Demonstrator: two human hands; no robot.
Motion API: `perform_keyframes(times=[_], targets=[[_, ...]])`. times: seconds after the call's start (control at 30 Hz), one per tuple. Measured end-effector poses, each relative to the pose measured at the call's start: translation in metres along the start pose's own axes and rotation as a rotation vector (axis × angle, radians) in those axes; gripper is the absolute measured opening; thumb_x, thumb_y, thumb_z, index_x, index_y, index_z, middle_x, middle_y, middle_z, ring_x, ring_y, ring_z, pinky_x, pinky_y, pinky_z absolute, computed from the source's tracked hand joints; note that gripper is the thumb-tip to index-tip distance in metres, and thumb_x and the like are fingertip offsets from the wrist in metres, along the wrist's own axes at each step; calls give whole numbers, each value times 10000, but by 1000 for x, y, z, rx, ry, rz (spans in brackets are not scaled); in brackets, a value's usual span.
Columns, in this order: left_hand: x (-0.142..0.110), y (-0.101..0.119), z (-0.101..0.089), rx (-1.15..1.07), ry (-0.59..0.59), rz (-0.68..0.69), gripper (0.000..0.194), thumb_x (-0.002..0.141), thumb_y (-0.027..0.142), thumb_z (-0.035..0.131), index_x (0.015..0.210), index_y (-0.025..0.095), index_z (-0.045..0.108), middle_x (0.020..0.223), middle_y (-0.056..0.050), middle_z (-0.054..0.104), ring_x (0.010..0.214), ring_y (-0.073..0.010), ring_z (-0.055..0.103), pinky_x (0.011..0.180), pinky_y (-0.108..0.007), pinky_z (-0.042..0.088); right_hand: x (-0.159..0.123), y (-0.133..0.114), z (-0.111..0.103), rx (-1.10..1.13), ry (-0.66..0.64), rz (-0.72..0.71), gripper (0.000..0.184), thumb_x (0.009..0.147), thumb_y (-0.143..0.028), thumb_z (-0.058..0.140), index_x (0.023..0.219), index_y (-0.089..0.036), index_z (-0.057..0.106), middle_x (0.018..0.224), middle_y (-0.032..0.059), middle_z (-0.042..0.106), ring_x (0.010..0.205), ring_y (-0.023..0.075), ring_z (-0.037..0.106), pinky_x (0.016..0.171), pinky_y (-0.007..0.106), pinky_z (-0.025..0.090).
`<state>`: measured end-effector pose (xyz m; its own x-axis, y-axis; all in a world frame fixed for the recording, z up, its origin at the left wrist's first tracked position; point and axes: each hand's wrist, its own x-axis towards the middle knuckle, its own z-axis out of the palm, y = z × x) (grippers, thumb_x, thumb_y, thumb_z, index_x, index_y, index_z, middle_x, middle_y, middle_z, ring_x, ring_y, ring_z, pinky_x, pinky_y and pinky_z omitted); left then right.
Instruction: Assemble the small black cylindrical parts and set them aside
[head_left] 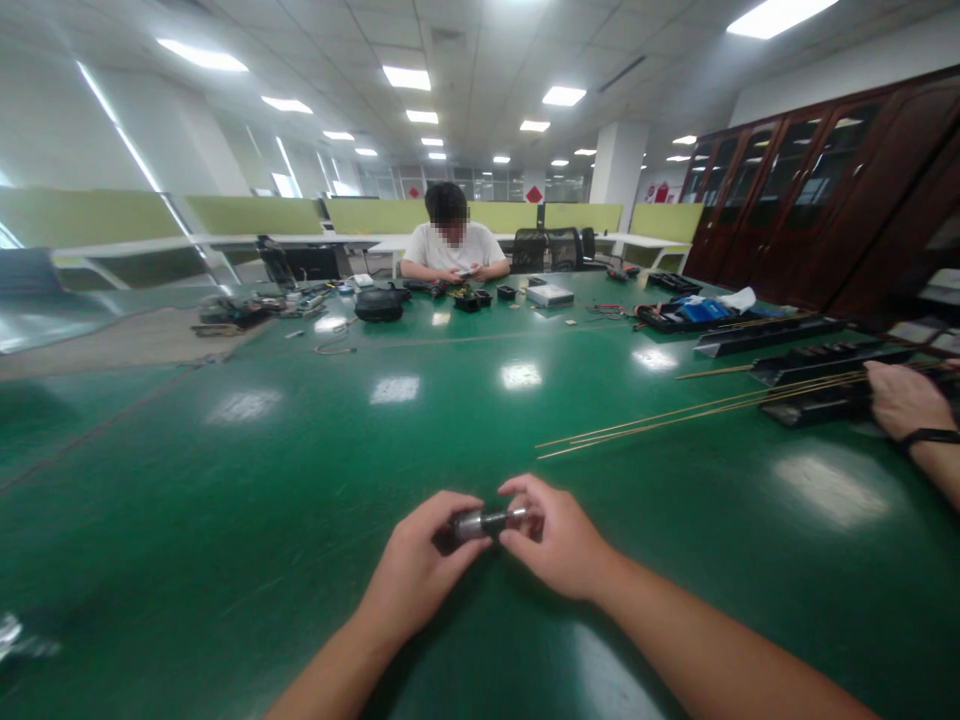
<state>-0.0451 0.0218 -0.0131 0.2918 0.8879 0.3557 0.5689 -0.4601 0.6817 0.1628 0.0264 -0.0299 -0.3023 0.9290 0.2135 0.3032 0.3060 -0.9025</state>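
Note:
A small cylinder (472, 525), silvery with a black section and a thin bright tip at its right end, is held level just above the green table. My left hand (420, 555) is closed around its thicker left end, thumb and fingers on opposite sides. At the other end my right hand (559, 540) curls its fingers about the thin tip. Its thumb lies below the cylinder, near the black section. The palms hide part of both ends, and the exact kind of part cannot be made out.
Long thin brass-coloured rods (660, 412) lie at the right, reaching over black channel pieces (810, 400), where another person's hand (907, 400) rests. Across the green table (315, 440) sits a person in a white shirt (454, 250). Tools, a black pouch (379, 303) and a tray (675, 318) line the far side.

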Motion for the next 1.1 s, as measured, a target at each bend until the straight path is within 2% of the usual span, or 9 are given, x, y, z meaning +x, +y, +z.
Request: perform_keyframes(times=[0.13, 0.4, 0.67, 1.1], targets=[[0, 3, -1, -12, -31, 69, 222, 834, 265, 696, 1052, 267, 656, 1000, -6, 674, 918, -166, 627, 824, -274, 489, -1, -1, 0, 23, -6, -8, 317, 769, -126, 642, 1069, -219, 602, 875, 0, 667, 687, 129, 637, 641, 231, 498], [0, 4, 0, -30, -49, 75, 217, 842, 264, 698, 1057, 257, 664, 997, -21, 677, 916, -168, 629, 819, -272, 494, -1, -7, -2, -45, -11, -55, 229, 778, -130, 642, 989, -215, 668, 878, 7, 709, 771, 160, 666, 713, 252, 511], [-2, 7, 1, -33, -54, 71, 222, 844, 300, 694, 1057, 238, 682, 994, -50, 685, 918, -188, 635, 815, -291, 507, -1, -15, -6, -74, -11, -64, 134, 770, -173, 675, 899, -195, 709, 839, 16, 727, 759, 166, 668, 704, 250, 503], [-1, 8, 1, -32, -27, 42, 228, 822, 294, 723, 1045, 258, 693, 990, -29, 688, 919, -180, 636, 810, -278, 500, 0, -13, -6, -80, 5, -45, 111, 770, -174, 666, 867, -187, 719, 801, 15, 716, 714, 155, 647, 658, 237, 486]])
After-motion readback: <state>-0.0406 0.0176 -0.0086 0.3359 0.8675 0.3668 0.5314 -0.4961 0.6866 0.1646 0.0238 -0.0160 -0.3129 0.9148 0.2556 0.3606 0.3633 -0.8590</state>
